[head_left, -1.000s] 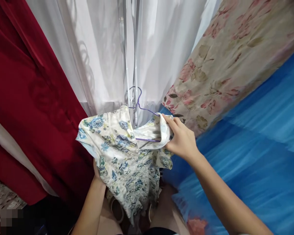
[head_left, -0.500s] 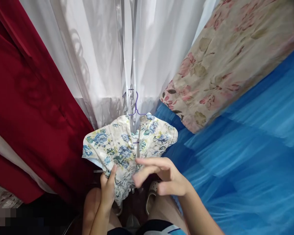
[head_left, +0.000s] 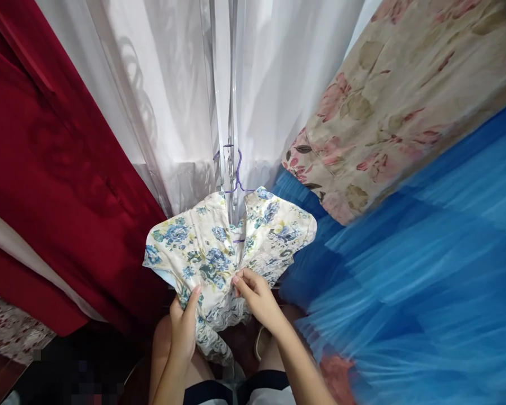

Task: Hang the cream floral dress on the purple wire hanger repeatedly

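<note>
A small white garment with blue flowers [head_left: 211, 250] hangs on a purple wire hanger [head_left: 237, 174], whose hook sits by a clear rail in front of the white curtain. My left hand [head_left: 184, 329] grips the garment's lower left side. My right hand [head_left: 257, 295] pinches the cloth at the front opening, just below the neckline. Both shoulders of the garment sit spread over the hanger.
A dark red garment [head_left: 46, 169] hangs at the left. A white sheer curtain [head_left: 172, 84] fills the middle. At the right are a beige floral cloth [head_left: 405, 95] and a blue tulle fabric [head_left: 425, 270]. My knees and sandalled feet show below.
My right hand left the hanger's right shoulder, dropped down and closed on the garment's front. The right shoulder of the garment now lies over the hanger.
</note>
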Action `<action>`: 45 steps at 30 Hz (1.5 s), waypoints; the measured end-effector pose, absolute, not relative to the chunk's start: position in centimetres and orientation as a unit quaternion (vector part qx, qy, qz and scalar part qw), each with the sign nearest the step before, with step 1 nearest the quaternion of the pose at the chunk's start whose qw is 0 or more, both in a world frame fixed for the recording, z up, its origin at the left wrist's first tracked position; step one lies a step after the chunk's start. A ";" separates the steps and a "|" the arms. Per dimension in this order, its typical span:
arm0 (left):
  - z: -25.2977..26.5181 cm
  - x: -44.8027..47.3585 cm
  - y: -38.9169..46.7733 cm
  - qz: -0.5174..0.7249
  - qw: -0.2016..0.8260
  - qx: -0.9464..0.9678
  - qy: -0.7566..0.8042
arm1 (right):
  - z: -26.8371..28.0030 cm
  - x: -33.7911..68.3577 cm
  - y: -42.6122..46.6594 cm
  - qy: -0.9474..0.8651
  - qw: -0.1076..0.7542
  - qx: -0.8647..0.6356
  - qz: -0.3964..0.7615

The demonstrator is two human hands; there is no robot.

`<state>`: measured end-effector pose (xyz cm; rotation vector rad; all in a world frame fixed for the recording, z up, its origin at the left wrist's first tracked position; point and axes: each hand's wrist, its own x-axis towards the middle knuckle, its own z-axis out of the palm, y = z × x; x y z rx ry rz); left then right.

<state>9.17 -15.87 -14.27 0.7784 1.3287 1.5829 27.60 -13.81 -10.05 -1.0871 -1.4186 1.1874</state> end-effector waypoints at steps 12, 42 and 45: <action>-15.9 15.8 -13.5 0.509 0.326 0.645 0.467 | -8.6 27.4 -14.6 -0.456 0.477 -0.454 0.599; 3.4 8.1 -1.6 0.691 0.042 0.603 0.397 | -0.5 28.5 -5.9 -0.618 0.537 -0.465 0.337; 0.5 3.5 0.6 0.730 0.062 0.506 0.456 | -0.8 28.6 -6.8 -0.629 0.506 -0.439 0.394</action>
